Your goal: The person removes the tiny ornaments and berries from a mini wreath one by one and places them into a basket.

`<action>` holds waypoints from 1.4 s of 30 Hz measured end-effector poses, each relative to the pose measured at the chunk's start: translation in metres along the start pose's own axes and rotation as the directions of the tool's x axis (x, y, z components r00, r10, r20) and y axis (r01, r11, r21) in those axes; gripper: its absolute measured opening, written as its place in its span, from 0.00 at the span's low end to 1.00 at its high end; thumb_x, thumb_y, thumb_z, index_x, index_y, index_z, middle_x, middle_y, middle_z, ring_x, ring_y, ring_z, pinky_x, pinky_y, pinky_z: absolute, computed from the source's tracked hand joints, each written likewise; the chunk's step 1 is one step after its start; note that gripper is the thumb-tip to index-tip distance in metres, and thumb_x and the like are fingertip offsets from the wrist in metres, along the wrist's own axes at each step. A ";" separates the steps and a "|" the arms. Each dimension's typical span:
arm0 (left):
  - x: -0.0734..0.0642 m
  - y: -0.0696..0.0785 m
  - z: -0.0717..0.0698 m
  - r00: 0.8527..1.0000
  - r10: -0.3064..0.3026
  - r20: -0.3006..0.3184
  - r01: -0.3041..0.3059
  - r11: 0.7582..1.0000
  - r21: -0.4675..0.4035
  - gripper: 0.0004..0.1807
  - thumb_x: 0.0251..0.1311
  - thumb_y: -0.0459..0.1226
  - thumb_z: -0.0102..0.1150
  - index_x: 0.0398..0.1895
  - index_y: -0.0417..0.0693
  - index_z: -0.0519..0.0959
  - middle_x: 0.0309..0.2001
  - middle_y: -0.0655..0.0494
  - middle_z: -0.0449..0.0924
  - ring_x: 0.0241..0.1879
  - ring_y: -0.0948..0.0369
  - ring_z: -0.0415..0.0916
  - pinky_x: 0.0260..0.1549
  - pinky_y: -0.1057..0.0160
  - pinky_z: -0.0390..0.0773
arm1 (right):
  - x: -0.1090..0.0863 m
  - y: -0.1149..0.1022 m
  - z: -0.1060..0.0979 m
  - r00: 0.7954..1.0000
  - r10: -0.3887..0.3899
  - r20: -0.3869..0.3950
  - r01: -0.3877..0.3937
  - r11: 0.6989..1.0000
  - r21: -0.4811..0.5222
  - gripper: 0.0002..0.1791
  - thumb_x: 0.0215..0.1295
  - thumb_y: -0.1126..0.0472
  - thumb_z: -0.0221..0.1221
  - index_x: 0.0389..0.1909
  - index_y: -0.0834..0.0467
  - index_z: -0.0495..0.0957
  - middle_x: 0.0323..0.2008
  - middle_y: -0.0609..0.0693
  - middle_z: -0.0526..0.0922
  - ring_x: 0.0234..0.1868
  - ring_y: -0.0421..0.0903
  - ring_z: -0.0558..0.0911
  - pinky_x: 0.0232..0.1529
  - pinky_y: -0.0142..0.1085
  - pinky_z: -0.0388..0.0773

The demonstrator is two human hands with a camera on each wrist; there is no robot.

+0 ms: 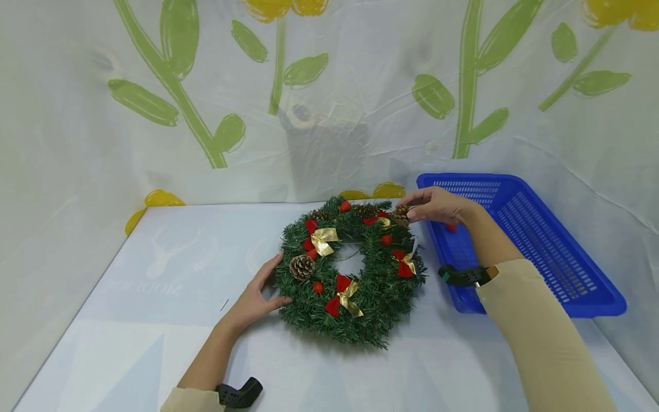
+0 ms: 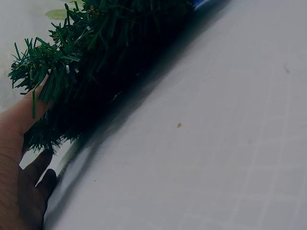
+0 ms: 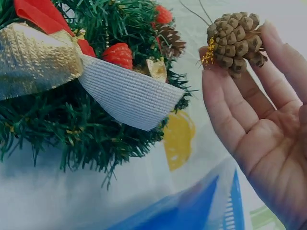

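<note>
Nearest us on table [image 1: 154, 355], our left hand [image 1: 254, 298] spread against left edge of wreath [image 1: 381, 303]. Farther, right hand [image 1: 436, 206] pinches 1 pinecone [image 3: 235, 40] by far-right edge. Step, we judge: placing pinecone; next calls for securing thin strand [image 3: 194, 13].

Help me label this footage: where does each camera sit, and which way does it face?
Head: worn on the head, facing forward and down at the wreath and basket; left hand, right hand and sleeves show.
Left wrist: worn there, facing the wreath's edge and table; part of the left hand shows.
Right wrist: worn there, facing the held pine cone, wreath beside it; the right hand shows.
Shared: head and right wrist both show that pine cone.
</note>
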State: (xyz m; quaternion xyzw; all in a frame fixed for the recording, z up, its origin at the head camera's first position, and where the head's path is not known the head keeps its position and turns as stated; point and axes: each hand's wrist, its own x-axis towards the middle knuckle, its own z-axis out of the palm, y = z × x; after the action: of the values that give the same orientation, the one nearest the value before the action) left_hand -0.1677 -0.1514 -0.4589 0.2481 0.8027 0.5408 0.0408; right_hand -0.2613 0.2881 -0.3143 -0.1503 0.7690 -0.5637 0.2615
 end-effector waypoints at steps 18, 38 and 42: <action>0.001 0.003 -0.002 1.000 0.005 -0.003 -0.005 1.000 -0.006 0.51 0.50 0.38 0.69 0.75 0.59 0.50 0.74 0.51 0.47 0.72 0.43 0.43 0.65 0.33 0.46 | -0.026 -0.014 -0.025 0.993 0.021 -0.118 -0.032 0.995 -0.092 0.16 0.63 0.66 0.59 0.52 0.54 0.80 0.47 0.43 0.81 0.50 0.42 0.78 0.52 0.37 0.76; 0.000 0.003 -0.003 1.000 0.002 0.001 -0.002 1.000 -0.007 0.51 0.50 0.37 0.69 0.75 0.60 0.50 0.75 0.51 0.47 0.73 0.44 0.42 0.65 0.34 0.46 | -0.063 -0.002 -0.053 0.967 0.000 -0.255 -0.041 0.987 -0.154 0.14 0.65 0.65 0.57 0.51 0.53 0.80 0.44 0.38 0.81 0.48 0.37 0.78 0.49 0.27 0.75; 0.000 0.002 -0.003 1.000 0.005 0.007 -0.005 1.000 -0.008 0.52 0.49 0.34 0.70 0.75 0.57 0.49 0.75 0.50 0.46 0.72 0.43 0.42 0.64 0.33 0.47 | -0.071 0.002 -0.056 0.955 0.016 -0.297 -0.065 0.986 -0.153 0.15 0.65 0.64 0.58 0.53 0.56 0.79 0.44 0.39 0.80 0.48 0.36 0.78 0.49 0.24 0.74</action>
State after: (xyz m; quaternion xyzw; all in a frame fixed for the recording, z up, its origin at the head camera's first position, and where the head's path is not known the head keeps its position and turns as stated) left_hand -0.1676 -0.1534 -0.4555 0.2519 0.7998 0.5432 0.0436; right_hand -0.2353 0.3702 -0.2869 -0.0694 0.8454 -0.5101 0.1423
